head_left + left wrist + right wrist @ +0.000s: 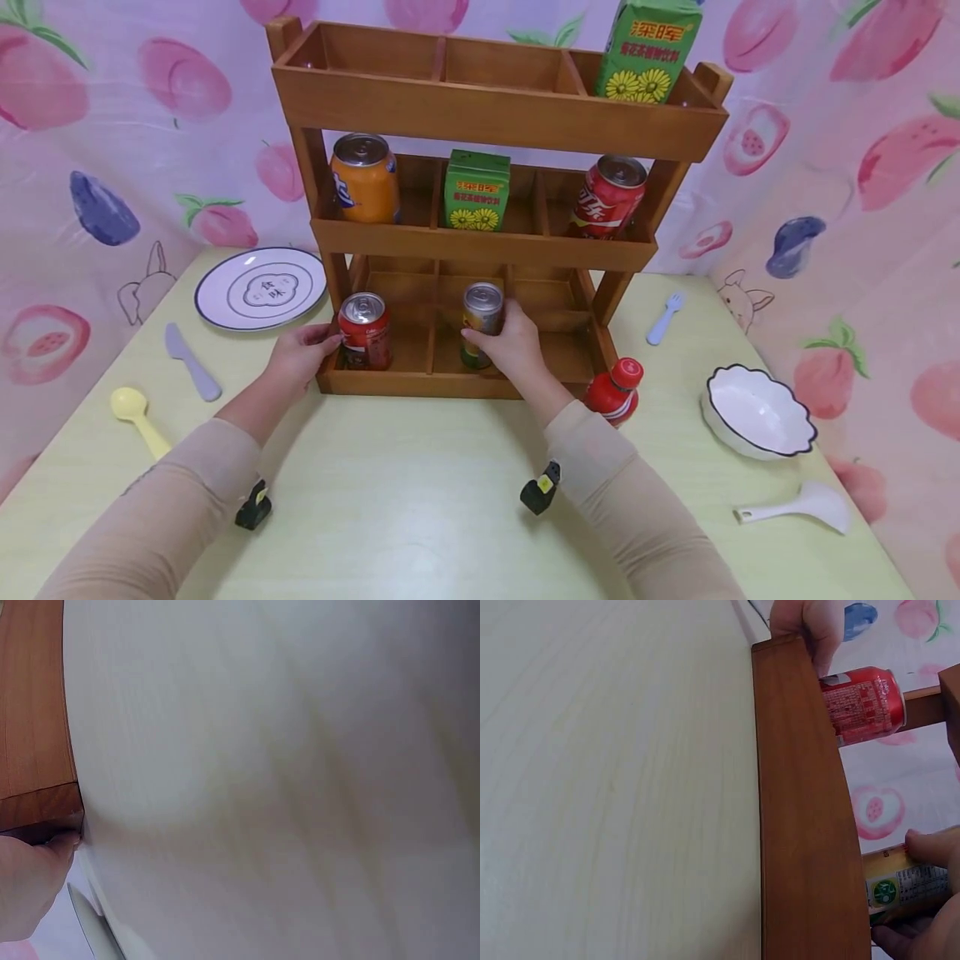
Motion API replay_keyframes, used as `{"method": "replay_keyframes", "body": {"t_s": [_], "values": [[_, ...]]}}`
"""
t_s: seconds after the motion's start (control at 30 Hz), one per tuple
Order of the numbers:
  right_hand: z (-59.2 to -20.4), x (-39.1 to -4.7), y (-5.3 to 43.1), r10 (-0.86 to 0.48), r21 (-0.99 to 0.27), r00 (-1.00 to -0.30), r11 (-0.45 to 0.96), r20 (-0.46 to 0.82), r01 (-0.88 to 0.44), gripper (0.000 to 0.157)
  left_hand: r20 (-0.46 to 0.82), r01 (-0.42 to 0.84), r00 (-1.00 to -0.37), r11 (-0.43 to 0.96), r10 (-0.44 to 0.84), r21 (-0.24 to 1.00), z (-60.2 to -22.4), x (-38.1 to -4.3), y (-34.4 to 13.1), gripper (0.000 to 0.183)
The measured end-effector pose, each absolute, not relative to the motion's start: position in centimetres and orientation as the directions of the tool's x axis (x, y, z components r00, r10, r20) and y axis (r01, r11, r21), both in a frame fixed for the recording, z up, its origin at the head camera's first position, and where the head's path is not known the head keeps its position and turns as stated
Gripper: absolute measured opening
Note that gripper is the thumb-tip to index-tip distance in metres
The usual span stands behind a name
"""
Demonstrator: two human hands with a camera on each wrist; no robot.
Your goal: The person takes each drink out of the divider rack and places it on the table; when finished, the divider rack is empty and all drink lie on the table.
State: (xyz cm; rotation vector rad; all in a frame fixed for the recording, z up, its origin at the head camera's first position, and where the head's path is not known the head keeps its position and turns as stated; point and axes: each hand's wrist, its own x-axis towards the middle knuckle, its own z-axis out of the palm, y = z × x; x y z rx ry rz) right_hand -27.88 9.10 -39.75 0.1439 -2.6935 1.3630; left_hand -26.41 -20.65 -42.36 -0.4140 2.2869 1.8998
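Note:
A three-tier wooden shelf (465, 243) stands at the back of the table. My left hand (297, 357) grips the left side of its bottom tier, fingertips right beside a red cola can (366, 340). In the left wrist view, that hand (34, 881) is at the shelf's corner (45, 806). My right hand (517, 342) grips a slim gold-and-green can (482, 321) in the bottom tier's middle compartment. The right wrist view shows the thumb and fingers around this slim can (900, 881), which stands upright behind the front board (802, 817).
An orange soda can (365, 183), a green drink carton (476, 196) and a red can (609, 200) occupy the middle tier; another carton (648, 50) is on top. A red-capped bottle (615, 392) stands near the right forearm. Plate (225, 292) and knife (191, 360) lie left, bowl (757, 412) right.

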Motion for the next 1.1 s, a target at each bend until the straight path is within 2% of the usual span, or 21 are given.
{"method": "replay_keyframes", "body": {"t_s": [0.1, 0.23, 0.43, 0.57, 0.73, 1.1], "values": [[-39.9, -27.8, 9.1, -0.028, -0.775, -0.975, 0.603, 0.219, -0.191, 0.063, -0.281, -0.300, -0.951, 0.168, -0.125, 0.939, -42.4, -26.5, -20.7, 0.052], [-39.4, -27.1, 9.5, -0.043, -0.759, -0.954, 0.597, 0.296, -0.262, 0.060, -0.276, -0.295, -0.953, 0.173, -0.125, 0.940, -42.4, -26.5, -20.6, 0.052], [-36.3, -24.1, 10.9, -0.094, -0.748, -0.928, 0.565, 0.362, -0.349, 0.061, -0.242, -0.262, -0.962, 0.185, -0.124, 0.947, -42.7, -26.3, -20.4, 0.051], [-34.7, -21.5, 12.7, -0.133, -0.768, -0.948, 0.559, 0.288, -0.312, 0.062, -0.241, -0.261, -0.962, 0.185, -0.126, 0.948, -42.6, -26.2, -20.4, 0.052], [-35.1, -18.7, 14.5, -0.159, -0.803, -0.976, 0.555, 0.152, -0.215, 0.064, -0.257, -0.279, -0.957, 0.194, -0.131, 0.940, -42.5, -26.1, -20.5, 0.051], [-36.7, -15.9, 15.8, -0.104, -0.831, -0.994, 0.549, 0.041, -0.092, 0.062, -0.251, -0.271, -0.961, 0.209, -0.115, 0.940, -42.3, -26.2, -20.4, 0.051]]}}
